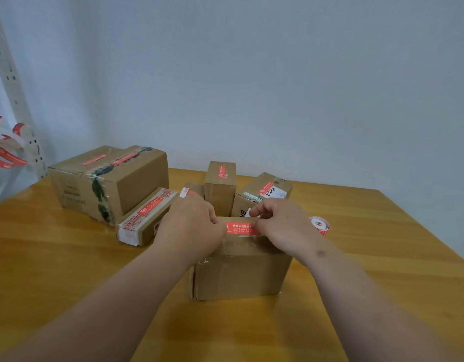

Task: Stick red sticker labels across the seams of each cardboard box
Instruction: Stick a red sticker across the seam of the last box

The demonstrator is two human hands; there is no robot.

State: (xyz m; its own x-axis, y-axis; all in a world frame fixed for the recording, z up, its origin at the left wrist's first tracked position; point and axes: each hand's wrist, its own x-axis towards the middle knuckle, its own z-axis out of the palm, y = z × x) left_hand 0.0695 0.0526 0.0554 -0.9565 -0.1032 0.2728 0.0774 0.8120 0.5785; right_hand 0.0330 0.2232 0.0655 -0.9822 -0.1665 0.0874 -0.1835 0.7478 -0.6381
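Left hand (191,226) pinches the left end of a red sticker label (242,228), fingers curled onto it. Right hand (280,226) pinches the right end, thumb and forefinger bent above the label. The label lies across the top of the near cardboard box (241,275), over its taped seam, white print facing up. Both forearms reach in from the bottom edge and hide the box's top corners.

The near box sits on the wooden surface (69,270), centre front. Directly behind it, packed close: a tall upright box (220,189) with a red label on top, and a tilted box (264,192) to its right with a red label and a white one reading "BA-HA". Left of the hands, a long flat box (144,218) with a red label leans against a big box (108,181), which carries two red labels and dark tape on top. A small box (193,189) just behind the left hand is mostly hidden.

The label roll (320,226) lies on the surface just right of the right wrist, partly covered by it. At the far left edge, loose strips of red labels (3,147) hang by a perforated metal post (11,82). Plain wall (277,74) behind.
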